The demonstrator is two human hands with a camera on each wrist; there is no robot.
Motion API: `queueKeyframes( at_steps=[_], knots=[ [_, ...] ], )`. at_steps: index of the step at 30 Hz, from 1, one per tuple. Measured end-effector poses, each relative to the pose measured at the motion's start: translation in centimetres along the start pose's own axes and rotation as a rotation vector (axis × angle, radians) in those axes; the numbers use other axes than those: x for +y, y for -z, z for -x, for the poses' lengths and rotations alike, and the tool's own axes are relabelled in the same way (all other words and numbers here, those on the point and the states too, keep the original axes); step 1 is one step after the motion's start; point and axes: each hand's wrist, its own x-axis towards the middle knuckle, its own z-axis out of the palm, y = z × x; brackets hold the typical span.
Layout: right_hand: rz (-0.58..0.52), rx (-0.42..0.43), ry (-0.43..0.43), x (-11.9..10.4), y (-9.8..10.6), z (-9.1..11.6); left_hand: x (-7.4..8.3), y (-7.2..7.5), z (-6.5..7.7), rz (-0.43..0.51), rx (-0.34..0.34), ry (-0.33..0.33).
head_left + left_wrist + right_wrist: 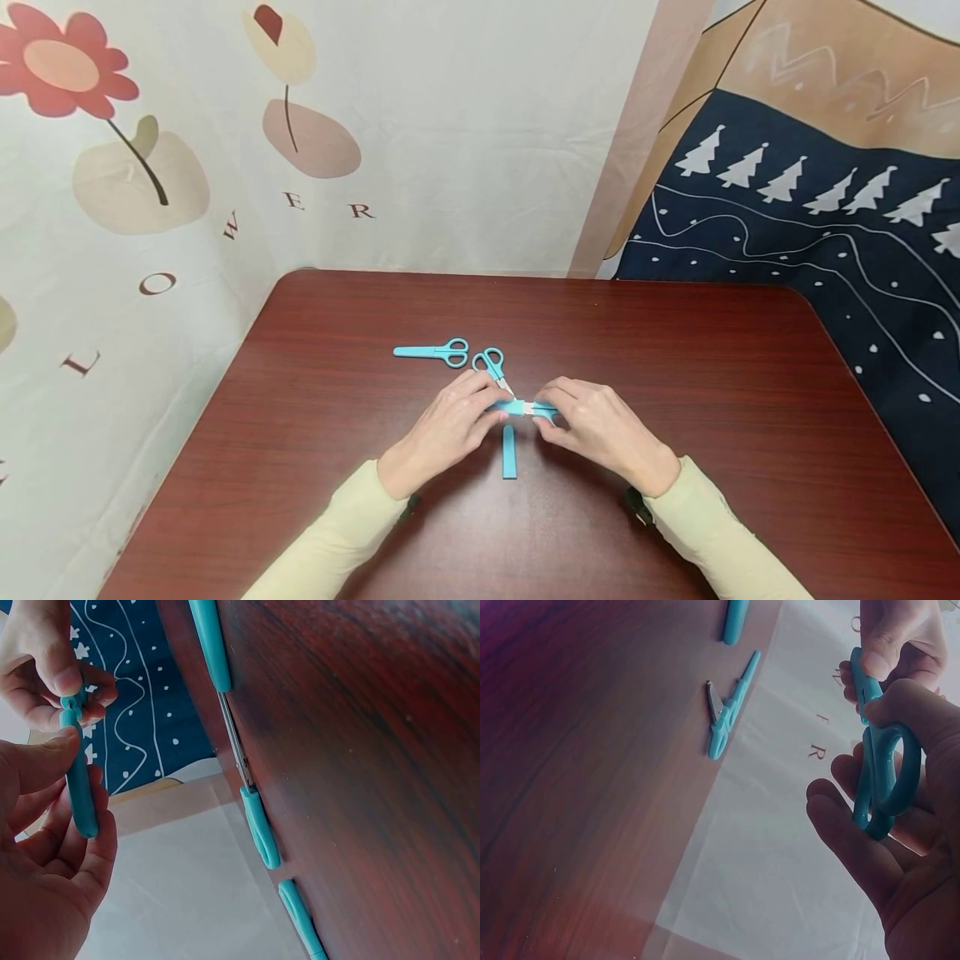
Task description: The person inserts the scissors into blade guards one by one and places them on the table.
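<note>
My left hand [448,421] pinches a turquoise blade cover [81,796] between thumb and fingers. Facing it, my right hand [603,423] grips a pair of turquoise scissors [885,776] by the handles. In the head view a short length of blade shows between handles and cover, the tip hidden inside the cover. In the right wrist view, both finger loops rest against the fingers of the right hand. Just beyond the left fingers lies a second pair of scissors [491,364], its blades bare. A loose turquoise cover [510,454] lies nearer me, below the hands.
A third pair of scissors [429,352], its blades covered, lies to the left of the bare pair. All of these are on a dark reddish-brown table [675,350]. Behind it hang a flower-printed cloth [465,167] and a navy tree-patterned cloth [787,242].
</note>
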Motion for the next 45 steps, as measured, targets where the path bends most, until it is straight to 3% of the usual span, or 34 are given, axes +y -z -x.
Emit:
queueKeyframes(
  at_steps=[45],
  knots=[
    [0.006, 0.012, 0.003, -0.08, -0.18, -0.33, 0.27, -0.12, -0.42, -0.015, 0.054, -0.046]
  ],
)
